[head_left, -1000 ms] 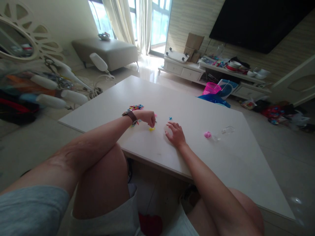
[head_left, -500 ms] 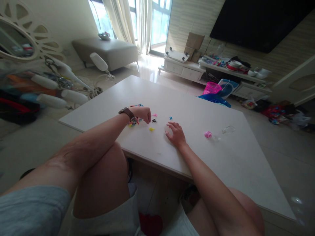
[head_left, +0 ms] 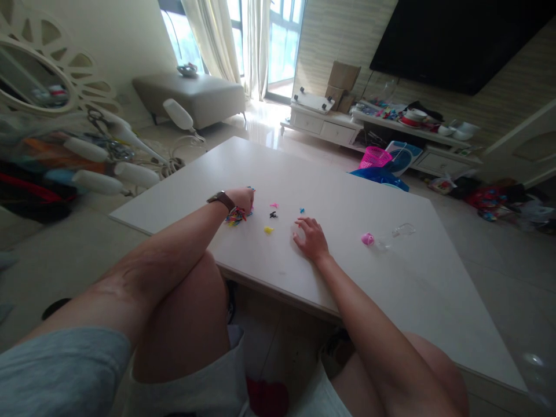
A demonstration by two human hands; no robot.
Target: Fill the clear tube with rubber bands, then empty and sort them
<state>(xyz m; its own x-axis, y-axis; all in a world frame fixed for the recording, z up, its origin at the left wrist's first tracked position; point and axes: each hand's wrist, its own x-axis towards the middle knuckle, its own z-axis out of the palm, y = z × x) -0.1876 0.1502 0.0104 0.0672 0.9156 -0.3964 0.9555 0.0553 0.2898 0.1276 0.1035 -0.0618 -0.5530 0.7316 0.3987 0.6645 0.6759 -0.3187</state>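
Observation:
My left hand [head_left: 243, 200], with a brown-strapped watch at the wrist, reaches down over a heap of small multicoloured plastic pieces [head_left: 236, 217]. Its fingers are curled together and partly hidden; what they hold, if anything, does not show. To the right of the heap lie small separate groups: pink [head_left: 274, 205], black [head_left: 273, 215] and yellow [head_left: 268, 230] pieces. A blue piece [head_left: 302, 210] lies just beyond my right hand [head_left: 311, 237], which rests on the white table [head_left: 347, 278] with bent fingers spread and nothing in it.
On the table's right side are a pink rounded object [head_left: 368, 239] and a clear plastic container [head_left: 403, 230]. A lamp with several white shades [head_left: 136, 174] stands left of the table. Past the far edge are a pink basket [head_left: 376, 156] and a cluttered TV cabinet [head_left: 324, 124].
My left hand has moved left, from beside the pink and black pieces back to the multicoloured heap. My right hand stays in place.

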